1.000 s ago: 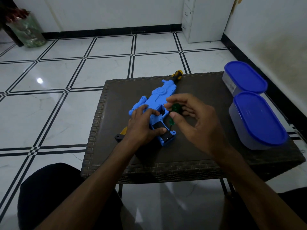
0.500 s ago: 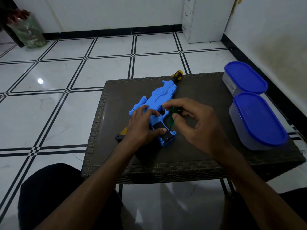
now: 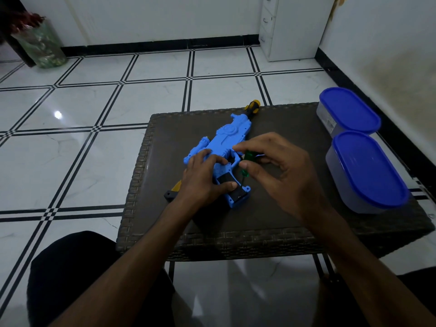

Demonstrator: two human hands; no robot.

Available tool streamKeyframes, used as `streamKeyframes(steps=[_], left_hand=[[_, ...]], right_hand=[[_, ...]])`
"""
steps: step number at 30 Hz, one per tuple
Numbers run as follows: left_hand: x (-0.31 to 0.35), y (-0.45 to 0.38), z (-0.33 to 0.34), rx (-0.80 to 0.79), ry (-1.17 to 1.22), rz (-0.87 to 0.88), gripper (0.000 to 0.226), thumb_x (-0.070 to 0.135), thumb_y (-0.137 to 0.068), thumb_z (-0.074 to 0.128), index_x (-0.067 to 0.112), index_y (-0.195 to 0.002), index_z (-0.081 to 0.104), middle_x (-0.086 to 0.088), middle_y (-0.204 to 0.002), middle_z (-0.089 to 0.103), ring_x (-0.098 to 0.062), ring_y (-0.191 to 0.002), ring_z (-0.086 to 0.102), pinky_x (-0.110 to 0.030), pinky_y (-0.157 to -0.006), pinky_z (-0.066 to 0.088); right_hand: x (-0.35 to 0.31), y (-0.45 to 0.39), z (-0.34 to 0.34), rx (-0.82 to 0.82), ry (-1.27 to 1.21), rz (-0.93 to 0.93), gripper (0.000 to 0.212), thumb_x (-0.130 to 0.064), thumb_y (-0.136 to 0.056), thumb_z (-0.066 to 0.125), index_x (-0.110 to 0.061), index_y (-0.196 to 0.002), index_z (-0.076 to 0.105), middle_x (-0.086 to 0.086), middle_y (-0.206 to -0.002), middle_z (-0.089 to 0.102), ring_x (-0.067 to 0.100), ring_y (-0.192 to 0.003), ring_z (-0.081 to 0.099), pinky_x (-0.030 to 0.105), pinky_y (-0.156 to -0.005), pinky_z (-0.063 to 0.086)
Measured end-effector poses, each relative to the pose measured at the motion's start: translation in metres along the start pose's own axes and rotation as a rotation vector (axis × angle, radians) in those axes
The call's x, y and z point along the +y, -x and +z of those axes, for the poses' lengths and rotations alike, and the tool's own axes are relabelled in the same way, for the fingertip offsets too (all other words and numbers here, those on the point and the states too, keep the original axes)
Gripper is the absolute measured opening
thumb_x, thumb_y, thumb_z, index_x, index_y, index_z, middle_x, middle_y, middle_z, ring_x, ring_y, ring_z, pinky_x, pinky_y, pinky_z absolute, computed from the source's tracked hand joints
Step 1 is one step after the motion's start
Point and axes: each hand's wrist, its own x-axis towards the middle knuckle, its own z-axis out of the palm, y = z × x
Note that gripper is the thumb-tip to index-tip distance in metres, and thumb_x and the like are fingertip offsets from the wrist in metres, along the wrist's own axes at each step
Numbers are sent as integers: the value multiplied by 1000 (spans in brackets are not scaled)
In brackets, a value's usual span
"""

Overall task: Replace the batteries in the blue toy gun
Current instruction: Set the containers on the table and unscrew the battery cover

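The blue toy gun (image 3: 224,140) lies flat on the dark wicker table (image 3: 271,218), its yellow-and-black muzzle toward the far edge. My left hand (image 3: 203,178) presses down on the gun's grip, thumb resting beside the black battery cover (image 3: 230,184). My right hand (image 3: 280,171) pinches a small screwdriver with a green handle (image 3: 247,158), held upright with its thin shaft reaching down to the blue grip next to the cover. The tip itself is too small to make out.
Two clear tubs with blue lids (image 3: 349,109) (image 3: 368,171) stand along the table's right side. A yellow-and-black part (image 3: 173,191) pokes out from under my left wrist. My knees in dark trousers sit below the table's near edge. White tiled floor surrounds the table.
My right hand has turned the green screwdriver handle between its fingers, and shifted slightly lower. My left hand and the gun have stayed put.
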Motion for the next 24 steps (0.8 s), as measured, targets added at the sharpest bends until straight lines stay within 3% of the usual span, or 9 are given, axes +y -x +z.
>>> streamKeyframes(steps=[8,13,16,24], left_hand=[[0,0,-1,-10,3,-9,59,43,-75,77,31,-127,52,-3,-157,19,-25,-146,15,-53,-115,22],[0,0,-1,-14,0,-11,59,44,-74,77,33,-126,52,-2,-156,19,-23,-145,15,-52,-115,22],[-1,0,-2,-16,-4,-14,58,45,-73,78,38,-125,52,-1,-157,19,-24,-145,15,-52,-115,22],[-3,-4,0,-51,-46,-6,56,48,-75,75,48,-126,52,-1,-158,16,-24,-147,10,-54,-116,21]], right_hand=[[0,0,-2,7,3,15,27,-6,-88,69,-6,-115,69,6,-108,64,13,-100,64,31,-82,56],[2,-3,-17,59,29,3,28,-8,-90,67,-11,-117,67,1,-111,63,9,-102,63,21,-86,53],[12,-5,-30,160,70,35,27,-10,-90,67,-15,-117,66,-5,-109,61,5,-101,63,16,-85,52],[67,11,-35,380,292,267,24,-13,-90,65,-15,-114,63,2,-113,60,8,-100,62,11,-81,53]])
